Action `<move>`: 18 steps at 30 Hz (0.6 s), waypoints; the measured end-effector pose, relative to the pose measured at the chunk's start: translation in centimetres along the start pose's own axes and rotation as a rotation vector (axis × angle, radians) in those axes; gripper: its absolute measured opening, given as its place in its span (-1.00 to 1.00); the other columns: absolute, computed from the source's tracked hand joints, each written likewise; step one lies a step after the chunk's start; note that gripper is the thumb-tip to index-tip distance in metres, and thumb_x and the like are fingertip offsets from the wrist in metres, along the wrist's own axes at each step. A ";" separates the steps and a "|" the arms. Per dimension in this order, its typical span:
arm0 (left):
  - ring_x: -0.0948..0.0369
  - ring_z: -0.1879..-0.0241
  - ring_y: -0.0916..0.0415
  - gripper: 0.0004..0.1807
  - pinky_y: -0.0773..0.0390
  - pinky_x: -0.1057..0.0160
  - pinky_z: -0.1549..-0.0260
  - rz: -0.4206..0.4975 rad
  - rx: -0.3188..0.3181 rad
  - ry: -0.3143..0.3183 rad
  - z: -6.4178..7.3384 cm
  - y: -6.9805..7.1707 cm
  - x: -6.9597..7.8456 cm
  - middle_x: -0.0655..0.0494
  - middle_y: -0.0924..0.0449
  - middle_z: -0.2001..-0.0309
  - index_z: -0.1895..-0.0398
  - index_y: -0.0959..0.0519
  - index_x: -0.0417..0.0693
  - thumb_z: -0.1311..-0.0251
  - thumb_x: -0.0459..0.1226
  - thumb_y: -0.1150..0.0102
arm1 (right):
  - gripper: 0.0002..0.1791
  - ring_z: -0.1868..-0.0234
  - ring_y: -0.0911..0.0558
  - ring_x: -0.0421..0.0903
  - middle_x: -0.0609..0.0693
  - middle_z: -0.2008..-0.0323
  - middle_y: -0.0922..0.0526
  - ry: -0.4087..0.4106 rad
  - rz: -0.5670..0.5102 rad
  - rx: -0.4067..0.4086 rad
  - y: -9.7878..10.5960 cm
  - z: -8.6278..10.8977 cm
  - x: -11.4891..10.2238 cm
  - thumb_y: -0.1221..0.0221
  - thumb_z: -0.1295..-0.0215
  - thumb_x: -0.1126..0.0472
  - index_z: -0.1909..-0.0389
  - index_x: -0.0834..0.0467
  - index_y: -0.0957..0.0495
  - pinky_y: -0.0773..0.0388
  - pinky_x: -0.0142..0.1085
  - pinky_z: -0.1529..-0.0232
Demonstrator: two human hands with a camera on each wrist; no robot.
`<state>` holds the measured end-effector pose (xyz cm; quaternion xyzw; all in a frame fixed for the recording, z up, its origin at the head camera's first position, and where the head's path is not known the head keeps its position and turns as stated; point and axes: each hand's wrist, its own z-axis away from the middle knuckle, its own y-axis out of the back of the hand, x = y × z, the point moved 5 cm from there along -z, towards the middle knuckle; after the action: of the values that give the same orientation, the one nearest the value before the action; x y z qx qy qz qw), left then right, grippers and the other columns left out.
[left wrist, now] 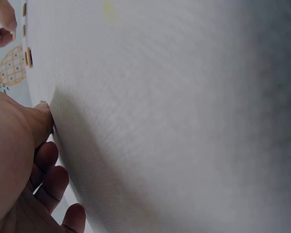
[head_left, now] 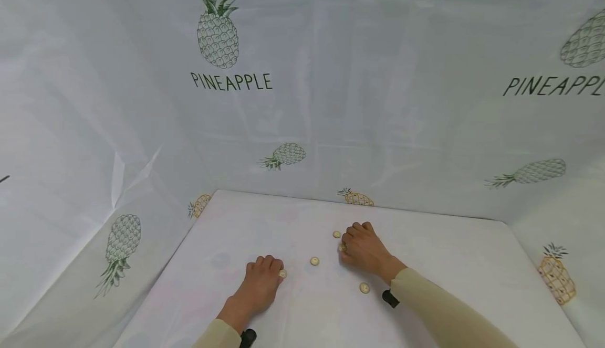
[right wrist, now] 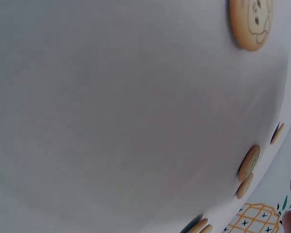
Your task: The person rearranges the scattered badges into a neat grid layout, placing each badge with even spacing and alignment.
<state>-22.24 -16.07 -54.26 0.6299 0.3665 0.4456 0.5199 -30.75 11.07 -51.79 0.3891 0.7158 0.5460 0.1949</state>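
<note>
Pineapple-printed sheeting (head_left: 359, 112) hung behind white table (head_left: 444, 243) | first biscuit (head_left: 283, 273) apparently pinched in left hand (head_left: 262, 281), fingers curled | second biscuit (head_left: 342, 247), farther right, pinched likewise by right hand (head_left: 365, 246); thin discs presumably suit fingertips | loose biscuits (head_left: 314, 261) spaced between and beside

A white counter (head_left: 425, 232), faintly mottled with pink and gray-blue patches, carried small round tan discs (head_left: 314, 261) near its middle: one lay nearest the far edge, another to its left and nearer the front, and a third nearer still, to the right. Line drawing marked one disc's top (right wrist: 259, 19).
</note>
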 end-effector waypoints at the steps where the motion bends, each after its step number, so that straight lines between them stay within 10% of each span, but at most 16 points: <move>1: 0.12 0.08 -0.37 -0.83 -0.43 -0.09 0.03 0.001 0.001 0.000 0.0 0.0 0.0 0.13 -0.50 0.08 0.02 -0.52 0.03 -0.49 -0.14 -0.23 | -0.77 0.21 -0.48 -0.02 -0.05 0.31 -0.64 0.000 -0.001 -0.003 -0.2 -0.2 -0.1 -0.33 -0.24 0.00 0.36 0.10 -0.66 -0.39 -0.03 0.02; 18: 0.12 0.08 -0.35 -0.83 -0.42 -0.08 0.01 0.007 -0.007 0.012 0.1 0.0 0.0 0.13 -0.48 0.08 0.02 -0.51 0.03 -0.51 -0.13 -0.21 | -0.79 0.27 -0.46 -0.06 -0.09 0.38 -0.59 -0.036 -0.068 -0.054 -1.2 -1.0 -0.9 -0.34 -0.24 0.00 0.44 0.02 -0.59 -0.38 -0.04 0.03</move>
<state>-22.18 -16.11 -54.27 0.6267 0.3657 0.4524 0.5185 -31.30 9.65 -52.74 0.3687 0.7100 0.5512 0.2367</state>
